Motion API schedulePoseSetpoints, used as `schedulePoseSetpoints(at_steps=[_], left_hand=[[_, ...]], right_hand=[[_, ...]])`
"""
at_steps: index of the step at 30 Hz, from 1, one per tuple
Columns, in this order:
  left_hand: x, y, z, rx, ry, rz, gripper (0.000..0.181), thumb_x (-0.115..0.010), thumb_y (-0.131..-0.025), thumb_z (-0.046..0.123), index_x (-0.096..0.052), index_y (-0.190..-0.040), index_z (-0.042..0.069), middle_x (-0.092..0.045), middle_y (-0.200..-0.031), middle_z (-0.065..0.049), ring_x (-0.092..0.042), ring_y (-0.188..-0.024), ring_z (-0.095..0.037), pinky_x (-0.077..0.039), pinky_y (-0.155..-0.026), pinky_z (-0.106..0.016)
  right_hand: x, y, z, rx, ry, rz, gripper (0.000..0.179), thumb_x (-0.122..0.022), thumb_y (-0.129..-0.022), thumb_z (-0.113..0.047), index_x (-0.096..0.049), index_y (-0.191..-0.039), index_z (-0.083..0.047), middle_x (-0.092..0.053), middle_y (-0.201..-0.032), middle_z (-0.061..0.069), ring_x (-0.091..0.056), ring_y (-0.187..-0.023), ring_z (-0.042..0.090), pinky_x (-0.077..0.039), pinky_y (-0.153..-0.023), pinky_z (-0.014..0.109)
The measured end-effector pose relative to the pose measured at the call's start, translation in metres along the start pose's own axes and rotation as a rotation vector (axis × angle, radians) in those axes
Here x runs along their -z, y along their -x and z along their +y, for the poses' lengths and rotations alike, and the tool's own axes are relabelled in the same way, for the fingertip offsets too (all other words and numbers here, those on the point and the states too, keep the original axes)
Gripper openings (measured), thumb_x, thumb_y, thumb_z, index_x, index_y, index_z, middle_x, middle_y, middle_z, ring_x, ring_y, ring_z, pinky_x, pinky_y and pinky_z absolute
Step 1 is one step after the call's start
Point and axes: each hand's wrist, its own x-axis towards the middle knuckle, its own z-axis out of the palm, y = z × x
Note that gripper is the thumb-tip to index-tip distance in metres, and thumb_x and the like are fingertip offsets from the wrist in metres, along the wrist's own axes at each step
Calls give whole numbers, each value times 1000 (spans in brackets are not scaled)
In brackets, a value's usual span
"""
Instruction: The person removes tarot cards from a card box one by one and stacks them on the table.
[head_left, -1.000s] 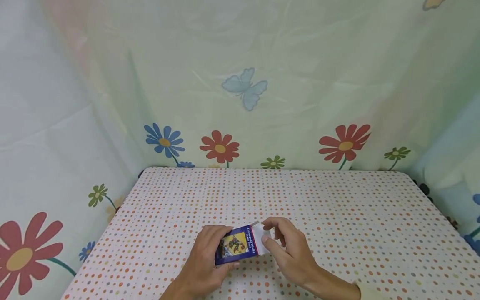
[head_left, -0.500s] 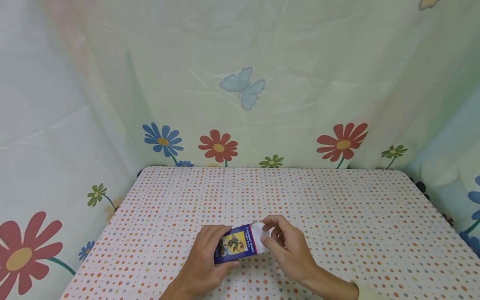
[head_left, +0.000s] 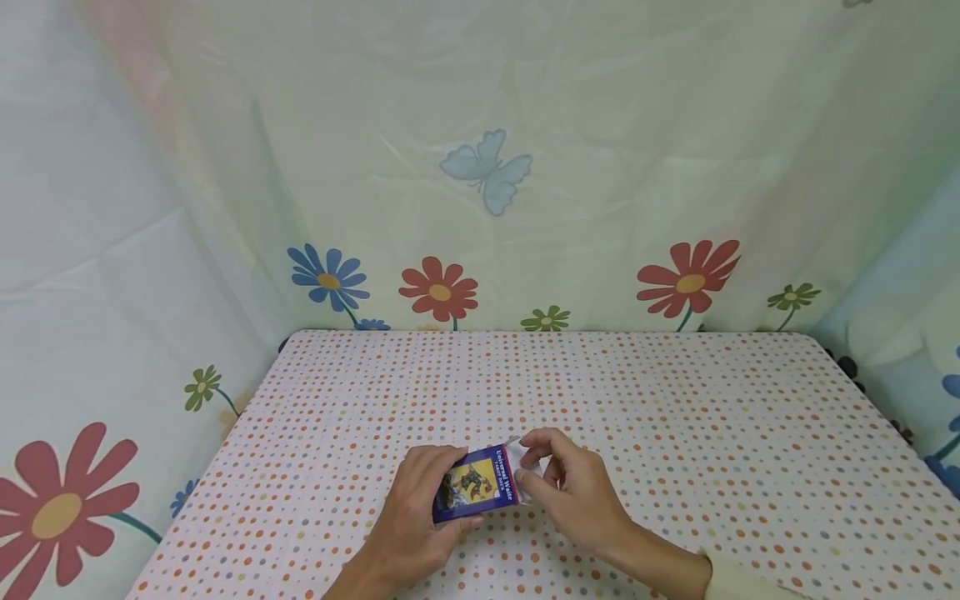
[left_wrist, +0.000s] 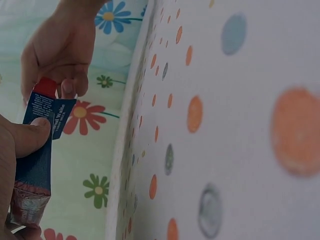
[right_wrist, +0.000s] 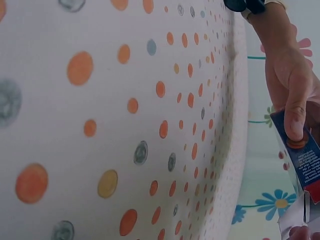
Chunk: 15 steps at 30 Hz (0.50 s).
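My left hand [head_left: 416, 517] grips a blue tarot deck box [head_left: 474, 486] with a yellow picture on its face, thumb along the near edge and fingers over the far edge. At the box's right end a white flap [head_left: 525, 460] stands out, and my right hand [head_left: 577, 492] pinches it between thumb and bent fingers. Seen from the left wrist, the left thumb presses the narrow side of the box, and crinkled clear film [left_wrist: 30, 207] shows at its lower end. From the right wrist, white inner card [right_wrist: 295, 215] sticks out beside the red edge, right fingertips against it. The box's inside is hidden.
A table with a white dotted cloth [head_left: 637, 392] lies under both hands. Behind it and at both sides hangs a pale curtain [head_left: 600, 167] printed with flowers and a butterfly. The table's far edge runs along the curtain.
My right hand has shifted slightly left against the box end, and less of the white flap shows. The left hand keeps its hold on the box.
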Motion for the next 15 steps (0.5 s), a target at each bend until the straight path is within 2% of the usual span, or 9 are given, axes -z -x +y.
schedulePoseSetpoints(at_steps=[8, 15], left_hand=[[-1, 0, 0, -14, 4, 15, 78, -87, -80, 29, -48, -146, 13, -56, -133, 2, -49, -120, -15, -43, -102, -34], [-1, -1, 2, -14, -3, 33, 79, -90, -75, 28, -53, -142, 10, -56, -132, 4, -49, -121, -14, -44, -103, -32]], right_hand=[[-3, -2, -1, -71, 16, -19, 25, -73, -85, 0, -67, -106, -11, -63, -86, -3, -45, -53, 5, -37, -44, 21], [-7, -5, 0, -127, -7, -48, 22, -73, -85, 4, -65, -100, -9, -60, -82, -1, -46, -54, 8, -38, -45, 19]])
